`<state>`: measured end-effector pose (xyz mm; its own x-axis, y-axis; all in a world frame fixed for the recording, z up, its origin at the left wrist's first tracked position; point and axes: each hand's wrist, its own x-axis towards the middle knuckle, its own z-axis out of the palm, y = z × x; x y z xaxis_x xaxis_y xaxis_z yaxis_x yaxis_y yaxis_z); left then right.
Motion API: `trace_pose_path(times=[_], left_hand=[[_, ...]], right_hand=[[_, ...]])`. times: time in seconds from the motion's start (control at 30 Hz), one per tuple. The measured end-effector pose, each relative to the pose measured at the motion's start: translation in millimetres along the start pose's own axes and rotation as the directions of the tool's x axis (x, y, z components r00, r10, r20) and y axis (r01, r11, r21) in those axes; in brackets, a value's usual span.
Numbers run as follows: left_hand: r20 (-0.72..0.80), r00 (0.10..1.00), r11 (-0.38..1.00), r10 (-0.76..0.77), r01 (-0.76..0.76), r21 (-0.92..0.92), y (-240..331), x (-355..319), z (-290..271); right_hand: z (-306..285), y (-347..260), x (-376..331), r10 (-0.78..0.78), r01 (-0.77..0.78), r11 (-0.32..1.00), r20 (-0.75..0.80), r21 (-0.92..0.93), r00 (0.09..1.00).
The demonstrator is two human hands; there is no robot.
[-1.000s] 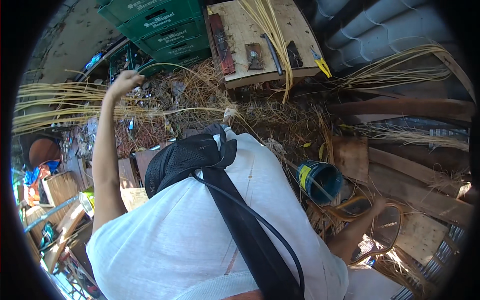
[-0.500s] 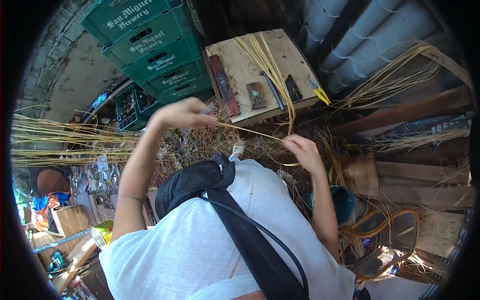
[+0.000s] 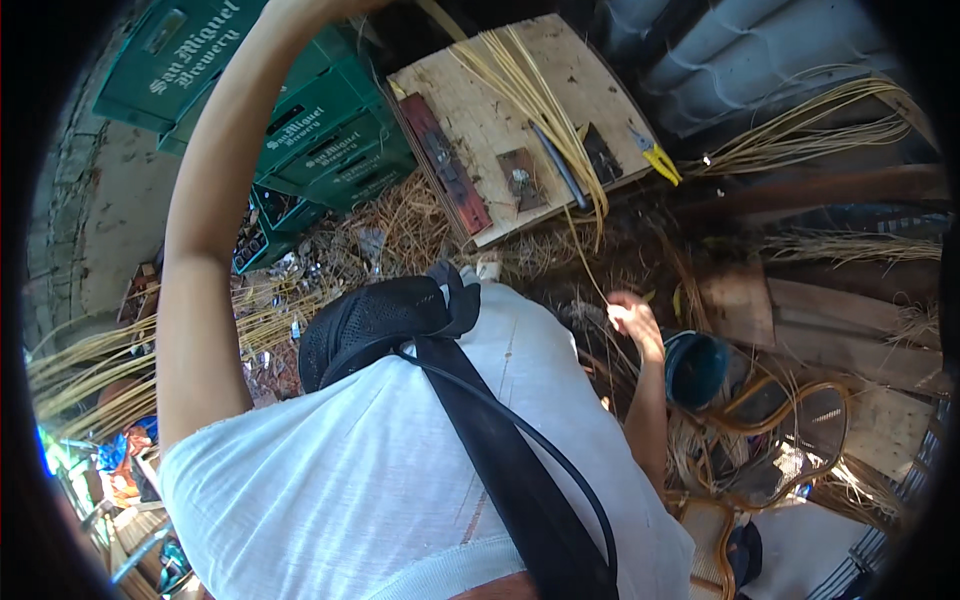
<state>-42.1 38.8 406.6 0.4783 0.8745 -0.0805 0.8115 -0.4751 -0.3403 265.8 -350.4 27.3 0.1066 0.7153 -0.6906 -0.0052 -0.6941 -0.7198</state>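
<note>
My right hand (image 3: 636, 324) is closed on the end of a thin rattan strip (image 3: 586, 256), right of my waist. From there the strip runs up to the front edge of a wooden board (image 3: 480, 130). My left arm is raised far up; my left hand (image 3: 335, 6) is at the top edge, smeared and partly cut off, so its fingers are hidden. Across the board lies a bundle of pale yellow strips (image 3: 535, 100). Around the bundle lie a dark blue-handled tool (image 3: 560, 168), yellow-handled pliers (image 3: 658, 160), a red bar (image 3: 440, 160) and a rusty plate (image 3: 520, 178).
Green crates (image 3: 330, 150) are stacked at the left, behind my raised arm. More long strips (image 3: 110, 360) fill the left side. At the right are a teal bucket (image 3: 697, 370), a rattan frame (image 3: 840, 425), planks (image 3: 830, 320) and corrugated sheets (image 3: 770, 60).
My left hand has swung up and away to the top edge from in front of the board. My right hand has shifted slightly right and nearer, still on the strip.
</note>
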Motion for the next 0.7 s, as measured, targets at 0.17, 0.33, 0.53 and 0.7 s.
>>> trace_pose_path(times=[0.17,0.33,0.53,0.7], left_hand=[[-0.524,0.758,0.917,0.388,-0.377,0.133,-15,103,127],[0.094,0.972,0.789,0.218,-0.119,-0.603,100,45,268],[0.214,0.954,0.475,0.208,0.092,-0.875,158,-27,348],[0.211,0.939,0.341,0.271,0.112,-0.934,189,-34,350]], right_hand=[[106,-87,57,-0.233,0.273,0.918,-0.168,0.288,0.958],[157,-142,166,-0.436,0.376,0.899,-0.388,-0.225,0.812],[165,-163,185,-0.391,0.166,0.866,-0.431,-0.472,0.813],[164,-150,142,-0.415,0.145,0.825,-0.412,-0.546,0.811]])
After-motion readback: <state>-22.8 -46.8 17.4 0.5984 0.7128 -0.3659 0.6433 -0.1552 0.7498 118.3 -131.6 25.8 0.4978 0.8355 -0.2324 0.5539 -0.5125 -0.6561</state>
